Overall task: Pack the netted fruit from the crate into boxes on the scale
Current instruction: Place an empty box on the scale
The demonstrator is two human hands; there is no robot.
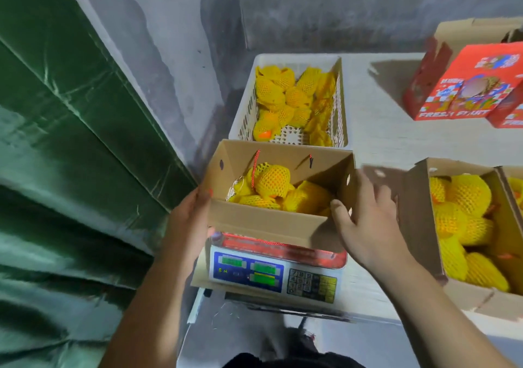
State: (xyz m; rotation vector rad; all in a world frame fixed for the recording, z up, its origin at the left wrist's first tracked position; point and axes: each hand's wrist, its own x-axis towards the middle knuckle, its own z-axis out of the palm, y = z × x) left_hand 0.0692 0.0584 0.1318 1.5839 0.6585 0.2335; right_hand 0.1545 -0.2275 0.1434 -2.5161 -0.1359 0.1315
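An open cardboard box [263, 221] stands on the electronic scale [283, 278] with several fruits in yellow foam nets [273, 182] inside. My left hand [191, 220] grips the box's left wall. My right hand [368, 220] holds the box's right wall, thumb hooked over the near right corner. Behind the box sits a white plastic crate [243, 118] with several more netted fruits [283, 95] and some loose empty nets.
A second open cardboard box [418, 226] full of netted fruit stands to the right on the white table [376, 141]. Red printed fruit boxes [467, 90] lie at the back right. A green padded curtain [70, 141] hangs on the left beside a grey wall.
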